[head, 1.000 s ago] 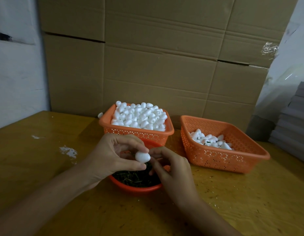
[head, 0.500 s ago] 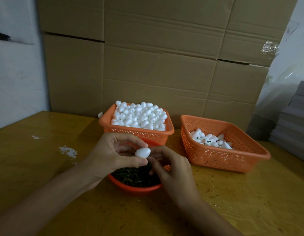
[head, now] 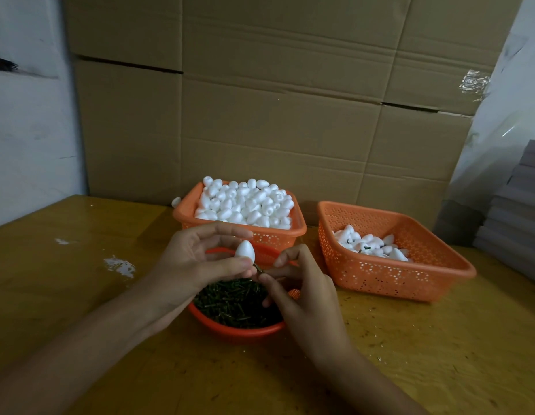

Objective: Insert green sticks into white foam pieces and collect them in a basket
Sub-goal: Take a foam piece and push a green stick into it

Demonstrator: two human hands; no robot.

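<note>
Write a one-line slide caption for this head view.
Left hand holds a white foam piece while the right hand pinches a green stick at its base, above the orange bowl.

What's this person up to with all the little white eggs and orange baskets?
A person is fitting sticks into foam by hand. The left hand holds a white foam piece while the right hand pinches a green stick at its lower end, above an orange bowl of sticks. Behind stands a basket heaped with plain pieces; the basket to the right holds a few finished ones.
</note>
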